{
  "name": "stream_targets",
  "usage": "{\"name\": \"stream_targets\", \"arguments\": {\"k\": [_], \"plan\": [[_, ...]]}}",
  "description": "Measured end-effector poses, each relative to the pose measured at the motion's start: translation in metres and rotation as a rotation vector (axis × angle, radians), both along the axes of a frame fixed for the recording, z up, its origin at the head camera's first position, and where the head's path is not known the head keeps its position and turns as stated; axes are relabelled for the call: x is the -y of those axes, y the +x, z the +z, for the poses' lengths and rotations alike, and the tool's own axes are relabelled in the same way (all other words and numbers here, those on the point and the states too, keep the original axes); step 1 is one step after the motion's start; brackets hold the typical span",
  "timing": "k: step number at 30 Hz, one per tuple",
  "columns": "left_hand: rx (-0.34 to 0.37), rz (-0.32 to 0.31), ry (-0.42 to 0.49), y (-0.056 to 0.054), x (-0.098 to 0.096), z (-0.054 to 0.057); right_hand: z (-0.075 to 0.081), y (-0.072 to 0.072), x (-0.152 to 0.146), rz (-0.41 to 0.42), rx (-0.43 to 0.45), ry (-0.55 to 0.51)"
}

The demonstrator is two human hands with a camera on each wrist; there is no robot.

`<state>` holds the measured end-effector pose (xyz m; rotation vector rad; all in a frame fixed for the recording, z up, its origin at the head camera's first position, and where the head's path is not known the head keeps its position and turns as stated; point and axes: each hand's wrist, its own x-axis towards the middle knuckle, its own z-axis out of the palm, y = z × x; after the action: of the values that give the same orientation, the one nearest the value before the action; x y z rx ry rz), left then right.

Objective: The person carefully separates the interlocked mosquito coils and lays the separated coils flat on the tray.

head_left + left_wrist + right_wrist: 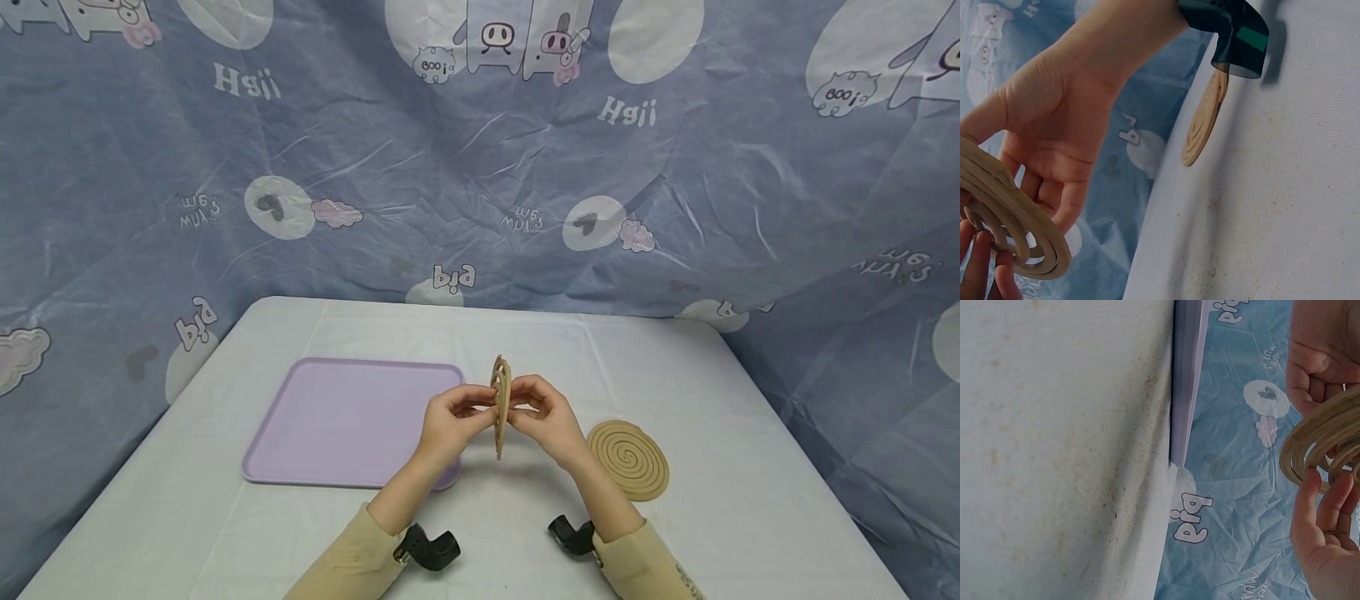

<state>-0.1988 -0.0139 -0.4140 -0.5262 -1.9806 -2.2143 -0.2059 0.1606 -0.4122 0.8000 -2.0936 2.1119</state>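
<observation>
A tan spiral mosquito coil (501,408) stands on edge above the table, between both hands. My left hand (450,421) pinches its left face between thumb and fingers. From the other side my right hand (547,421) grips it with thumb and fingertips. In the left wrist view gaps show between the rings of the held coil (994,184), and the rings are spread slightly apart. Another flat round coil (628,460) lies on the table beside my right forearm.
A lilac rectangular tray (352,425) lies on the left of the white-covered table (525,533), its right edge behind my left hand. Brown crumbs (1213,203) dot the cloth. A patterned blue curtain (450,167) hangs behind.
</observation>
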Motion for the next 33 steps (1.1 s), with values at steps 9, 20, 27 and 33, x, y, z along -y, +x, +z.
{"name": "stream_targets", "arguments": {"k": [9,20,27,33], "plan": [[0.030,-0.013,0.010,0.011,0.001,0.019,0.003,0.001,0.000,-0.003,-0.005,-0.005],[0.001,-0.021,0.063,-0.003,-0.001,-0.005,0.002,0.001,0.001,0.020,0.007,-0.007],[0.011,-0.082,0.070,-0.004,0.002,-0.005,0.001,0.001,0.001,0.022,0.015,-0.010],[0.019,-0.076,0.046,-0.005,0.002,-0.006,-0.001,0.001,0.001,0.023,0.028,-0.016]]}}
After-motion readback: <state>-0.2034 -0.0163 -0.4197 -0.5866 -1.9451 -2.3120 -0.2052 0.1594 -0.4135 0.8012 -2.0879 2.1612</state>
